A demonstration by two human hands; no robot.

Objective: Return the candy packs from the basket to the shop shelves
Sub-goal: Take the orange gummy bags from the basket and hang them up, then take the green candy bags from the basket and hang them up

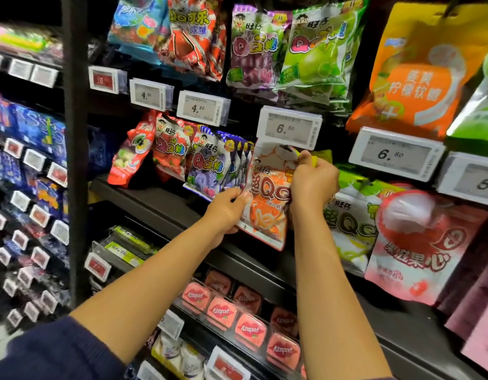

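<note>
An orange and white candy pack point(267, 207) hangs upright in front of the middle shelf, just under a 6.50 price tag point(289, 129). My left hand point(227, 212) grips the pack's lower left edge. My right hand point(311, 182) pinches its top right corner, close to the hanging hook, which is hidden behind the tag. The basket is out of view.
Purple packs point(210, 167) hang right beside it on the left, green and white packs point(352, 223) on the right, then a pink pack point(418, 250). More candy packs point(314, 50) hang above. Pink tins point(249, 329) line the lower shelf. A black upright post point(75, 160) stands at left.
</note>
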